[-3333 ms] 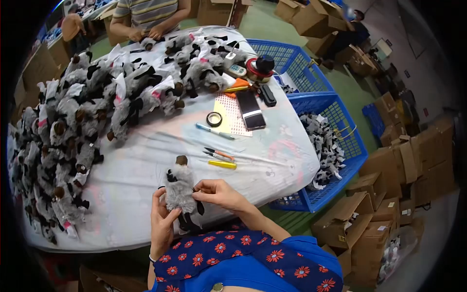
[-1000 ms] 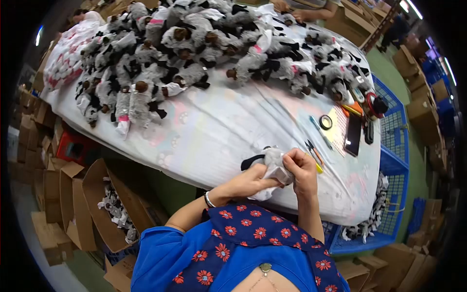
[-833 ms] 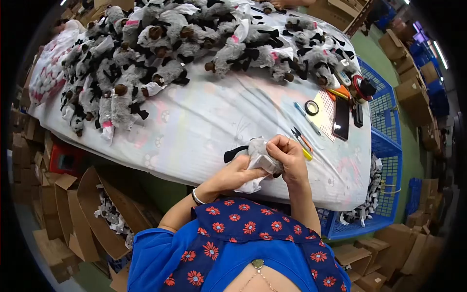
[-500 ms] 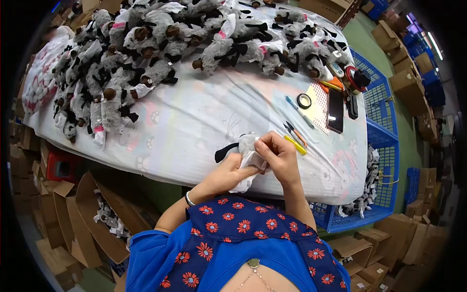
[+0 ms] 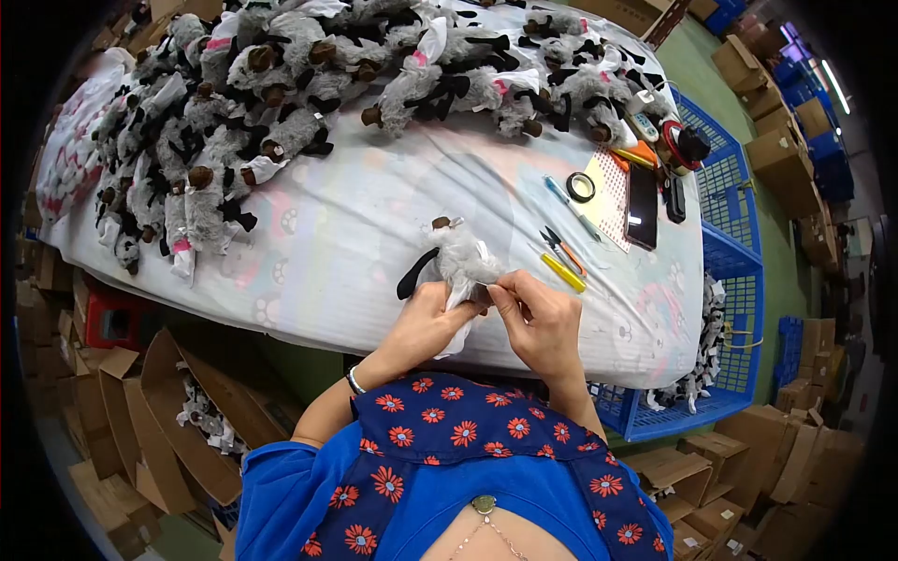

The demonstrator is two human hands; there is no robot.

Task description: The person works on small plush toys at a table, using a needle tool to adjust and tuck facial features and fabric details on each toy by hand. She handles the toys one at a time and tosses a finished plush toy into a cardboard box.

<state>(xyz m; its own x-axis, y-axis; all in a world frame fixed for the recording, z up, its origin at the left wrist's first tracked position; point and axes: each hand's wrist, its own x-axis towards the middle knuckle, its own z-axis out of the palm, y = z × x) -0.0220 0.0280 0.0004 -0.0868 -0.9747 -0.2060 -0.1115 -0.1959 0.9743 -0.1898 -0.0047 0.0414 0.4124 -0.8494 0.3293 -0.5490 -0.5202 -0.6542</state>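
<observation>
A grey plush toy (image 5: pixel 460 254) with a brown muzzle, a black limb and white cloth lies over the table's front part. My left hand (image 5: pixel 426 327) is closed round its lower body and the white cloth. Beside it, my right hand (image 5: pixel 541 318) pinches at the toy's right side; a thin light line, perhaps thread or a needle, shows at the fingertips, too small to tell. To the right lie a yellow pen-like tool (image 5: pixel 563 272), snips with orange handles (image 5: pixel 570 257), a light-blue pen (image 5: pixel 572 208) and black tape (image 5: pixel 581 187).
Many grey plush toys (image 5: pixel 299 84) are heaped on the white table (image 5: pixel 346 243). A phone (image 5: pixel 642 206) lies at the right. Blue crates (image 5: pixel 730 346) stand beyond the right edge; an open carton (image 5: pixel 192 411) stands at the lower left.
The plush toy has turned upright, so its muzzle now shows above my left hand. My right hand has shifted slightly right and down. Earlier the view swung across the table.
</observation>
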